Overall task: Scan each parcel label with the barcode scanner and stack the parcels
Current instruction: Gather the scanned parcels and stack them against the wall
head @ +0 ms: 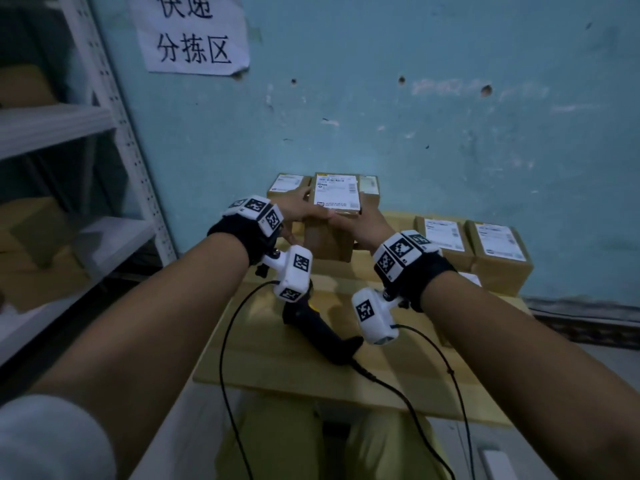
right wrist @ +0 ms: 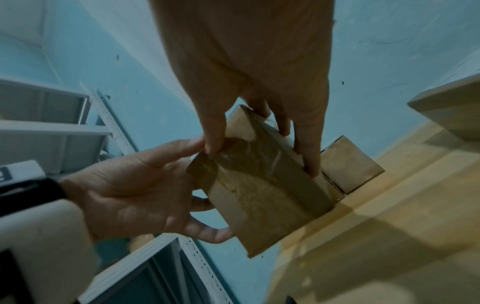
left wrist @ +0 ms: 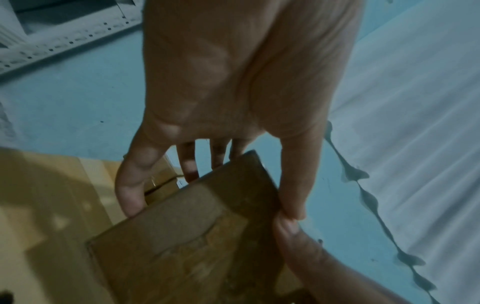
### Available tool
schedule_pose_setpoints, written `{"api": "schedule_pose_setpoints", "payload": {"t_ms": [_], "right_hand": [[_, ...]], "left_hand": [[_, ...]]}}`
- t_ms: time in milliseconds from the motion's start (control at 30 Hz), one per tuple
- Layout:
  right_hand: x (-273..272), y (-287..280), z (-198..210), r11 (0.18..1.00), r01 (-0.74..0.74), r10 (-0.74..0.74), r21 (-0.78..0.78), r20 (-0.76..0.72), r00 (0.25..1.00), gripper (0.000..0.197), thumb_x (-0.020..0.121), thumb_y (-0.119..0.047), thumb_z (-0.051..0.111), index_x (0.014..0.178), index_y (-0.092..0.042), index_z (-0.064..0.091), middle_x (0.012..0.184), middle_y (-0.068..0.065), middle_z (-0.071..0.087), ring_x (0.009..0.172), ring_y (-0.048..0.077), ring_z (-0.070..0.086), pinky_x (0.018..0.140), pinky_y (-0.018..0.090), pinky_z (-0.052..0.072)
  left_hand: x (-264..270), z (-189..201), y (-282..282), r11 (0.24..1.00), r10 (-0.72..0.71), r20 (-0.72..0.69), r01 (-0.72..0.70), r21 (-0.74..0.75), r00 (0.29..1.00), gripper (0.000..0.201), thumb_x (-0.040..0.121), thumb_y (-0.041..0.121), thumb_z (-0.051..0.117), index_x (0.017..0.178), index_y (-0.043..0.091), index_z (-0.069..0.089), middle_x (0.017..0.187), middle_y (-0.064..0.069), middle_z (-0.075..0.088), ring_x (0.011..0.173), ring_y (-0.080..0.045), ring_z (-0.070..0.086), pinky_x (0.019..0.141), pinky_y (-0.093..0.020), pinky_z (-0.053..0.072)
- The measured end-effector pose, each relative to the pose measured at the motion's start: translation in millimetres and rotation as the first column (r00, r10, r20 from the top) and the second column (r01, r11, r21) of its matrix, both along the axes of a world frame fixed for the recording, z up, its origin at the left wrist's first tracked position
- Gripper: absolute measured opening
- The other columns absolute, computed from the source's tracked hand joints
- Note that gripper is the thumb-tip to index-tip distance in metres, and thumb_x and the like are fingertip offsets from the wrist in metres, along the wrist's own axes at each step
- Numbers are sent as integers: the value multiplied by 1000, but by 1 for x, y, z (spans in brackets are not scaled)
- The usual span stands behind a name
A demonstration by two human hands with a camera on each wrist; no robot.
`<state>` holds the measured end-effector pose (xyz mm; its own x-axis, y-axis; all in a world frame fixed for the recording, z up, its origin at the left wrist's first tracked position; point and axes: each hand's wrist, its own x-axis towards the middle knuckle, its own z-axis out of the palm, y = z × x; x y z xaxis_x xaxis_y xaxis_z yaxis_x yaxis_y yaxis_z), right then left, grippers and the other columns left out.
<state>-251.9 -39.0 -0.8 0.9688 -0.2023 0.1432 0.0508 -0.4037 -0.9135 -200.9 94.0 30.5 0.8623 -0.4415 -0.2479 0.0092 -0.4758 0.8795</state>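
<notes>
Both hands hold one brown cardboard parcel (head: 335, 195) with a white label on top, at the back of the wooden table (head: 277, 358). My left hand (head: 298, 206) grips its left side, thumb on the near top edge. My right hand (head: 361, 219) grips the right side. The left wrist view shows the left hand (left wrist: 223, 123) spanning the parcel (left wrist: 182, 236). In the right wrist view, the right hand (right wrist: 259, 86) pinches the taped parcel (right wrist: 259, 185) between thumb and fingers. The black barcode scanner (head: 320, 325) lies on the table below my wrists, held by neither hand.
Labelled parcels stand behind the held one at left (head: 287, 185) and right (head: 369, 186), against the blue wall. Two more labelled parcels (head: 445, 239) (head: 500, 249) sit at the right. A white metal shelf rack (head: 69, 133) stands to the left. The scanner's cable (head: 398, 393) trails off the front edge.
</notes>
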Motion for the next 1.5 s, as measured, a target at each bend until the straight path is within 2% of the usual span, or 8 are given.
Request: {"api": "schedule_pose_setpoints", "payload": {"t_ms": [233, 367, 500, 800, 933, 1100, 1267, 1500], "right_hand": [[28, 13, -17, 1000, -8, 7, -22, -39, 999, 60, 86, -20, 66, 138, -8, 38, 138, 10, 53, 127, 28, 51, 105, 47, 43], [54, 15, -6, 999, -33, 33, -42, 13, 999, 59, 89, -10, 61, 140, -1, 33, 138, 9, 49, 129, 22, 45, 82, 10, 48], [94, 19, 12, 999, -45, 44, 29, 44, 998, 62, 87, -7, 63, 140, -1, 32, 141, 16, 47, 131, 30, 46, 106, 43, 42], [242, 15, 13, 994, -103, 107, -37, 176, 979, 75, 84, -4, 64, 143, 3, 17, 147, 18, 37, 136, 30, 38, 112, 45, 33], [303, 9, -22, 998, -65, 66, -10, 191, 979, 78, 83, -1, 65, 143, 5, 16, 146, 18, 38, 136, 31, 39, 112, 42, 33], [343, 6, -56, 999, -35, 41, -29, 241, 970, 79, 82, -6, 68, 144, 1, 19, 144, 18, 41, 133, 29, 42, 111, 39, 34], [351, 17, -70, 992, 65, -42, -108, 202, 978, 82, 83, -18, 66, 148, -6, 17, 143, 17, 41, 130, 30, 44, 110, 41, 36], [343, 21, -82, 984, 103, -87, -145, 112, 990, 68, 89, -23, 58, 145, -7, 22, 141, 17, 45, 129, 33, 46, 108, 44, 37]], "left_hand": [[22, -13, 25, 999, -29, 37, 28, 29, 999, 59, 86, 22, 65, 139, 25, 40, 140, -2, 48, 127, -26, 45, 86, -66, 46], [43, -7, 28, 999, 3, 95, 1, -41, 995, 54, 87, 19, 63, 137, 25, 43, 136, -3, 51, 118, -23, 51, 95, -54, 46], [79, 10, 30, 995, 74, 179, -60, -79, 981, 58, 88, 20, 62, 140, 26, 38, 143, 5, 46, 125, -20, 46, 95, -46, 45], [213, 9, 22, 975, 185, 363, -126, -182, 913, 49, 91, 14, 57, 137, 2, 45, 138, -13, 51, 130, -25, 47, 103, -26, 40], [267, -24, 14, 964, 223, 376, -145, -223, 900, 45, 92, 13, 55, 134, 1, 47, 134, -15, 54, 109, -13, 54, 84, -10, 47], [291, -62, 4, 925, 331, 297, -246, -291, 896, 39, 97, 25, 46, 132, 10, 51, 114, 2, 53, 101, -7, 45, 71, -10, 41], [292, -80, 7, 905, 333, 227, -243, -348, 915, 39, 98, 31, 42, 132, 14, 49, 131, -5, 55, 89, -3, 55, 58, -10, 46], [296, -95, 8, 833, 273, -3, -238, -500, 962, 51, 98, 39, 37, 134, 4, 46, 130, -16, 56, 94, -18, 63, 79, -26, 56]]}}
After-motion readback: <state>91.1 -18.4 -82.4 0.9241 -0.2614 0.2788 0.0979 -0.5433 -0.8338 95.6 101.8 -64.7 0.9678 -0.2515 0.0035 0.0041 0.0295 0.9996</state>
